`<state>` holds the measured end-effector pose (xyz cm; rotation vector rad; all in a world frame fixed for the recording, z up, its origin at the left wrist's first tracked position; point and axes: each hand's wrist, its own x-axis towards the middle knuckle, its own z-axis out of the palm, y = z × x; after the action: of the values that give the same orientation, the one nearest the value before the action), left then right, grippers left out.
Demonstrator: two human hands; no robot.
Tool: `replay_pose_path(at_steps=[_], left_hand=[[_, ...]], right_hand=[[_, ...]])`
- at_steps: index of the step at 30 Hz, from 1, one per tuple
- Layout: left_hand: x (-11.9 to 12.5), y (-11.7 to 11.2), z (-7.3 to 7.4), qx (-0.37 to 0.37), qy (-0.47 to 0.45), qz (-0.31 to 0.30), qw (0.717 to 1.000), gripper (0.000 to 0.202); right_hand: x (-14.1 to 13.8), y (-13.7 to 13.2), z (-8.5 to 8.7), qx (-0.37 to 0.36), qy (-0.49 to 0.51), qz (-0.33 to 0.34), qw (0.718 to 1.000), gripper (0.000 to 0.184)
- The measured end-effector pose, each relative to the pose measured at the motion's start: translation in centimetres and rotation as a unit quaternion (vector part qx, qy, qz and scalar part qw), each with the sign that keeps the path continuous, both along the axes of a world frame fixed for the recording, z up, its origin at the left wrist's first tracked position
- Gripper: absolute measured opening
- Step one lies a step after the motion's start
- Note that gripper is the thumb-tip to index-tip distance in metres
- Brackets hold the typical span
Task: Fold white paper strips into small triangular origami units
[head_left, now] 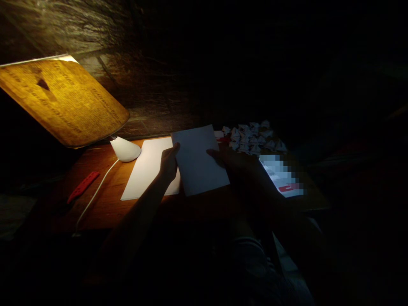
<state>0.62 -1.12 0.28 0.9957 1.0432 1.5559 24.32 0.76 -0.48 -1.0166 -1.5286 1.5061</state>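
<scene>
A white sheet of paper (200, 163) is held up in front of me, tilted, with no fold visible on its face. My left hand (170, 162) grips its left edge, thumb on the near face. On the opposite edge my right hand (228, 159) is closed, its thumb pressed on the sheet; its other fingers are lost in shadow. Behind my left hand, white paper (148, 165) lies flat on the wooden table (111, 182), lit by the lamp. Several small folded paper pieces (250, 138) sit grouped at the back right.
At the left stands a lamp with a white base (126, 148) and a printed yellow-brown shade (60, 100). Its white cable (97, 193) runs over the table's front edge. A red cutter-like tool (83, 185) lies nearby. A lit screen (280, 176) lies at the right. A wall (149, 93) rises behind.
</scene>
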Motion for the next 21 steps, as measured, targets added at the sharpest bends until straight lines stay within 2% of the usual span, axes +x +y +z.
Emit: replay_pose_path(at_steps=[8, 13, 18, 21], left_hand=[[-0.5, 0.4, -0.2, 0.003, -0.019, 0.024, 1.0, 0.049], [-0.4, 0.4, 0.0, 0.002, -0.026, 0.05, 0.998, 0.054], [-0.6, 0.5, 0.2, -0.016, -0.03, 0.083, 0.996, 0.053], [-0.7, 0.5, 0.4, -0.011, -0.023, 0.085, 0.996, 0.056]], right_hand=[[-0.4, 0.4, -0.3, -0.058, 0.062, 0.008, 0.996, 0.035], [-0.2, -0.4, 0.8, -0.051, 0.031, -0.015, 0.998, 0.031], [-0.1, -1.3, 2.0, -0.057, 0.033, 0.004, 0.998, 0.029], [-0.1, -1.5, 2.0, -0.066, 0.031, 0.012, 0.997, 0.03]])
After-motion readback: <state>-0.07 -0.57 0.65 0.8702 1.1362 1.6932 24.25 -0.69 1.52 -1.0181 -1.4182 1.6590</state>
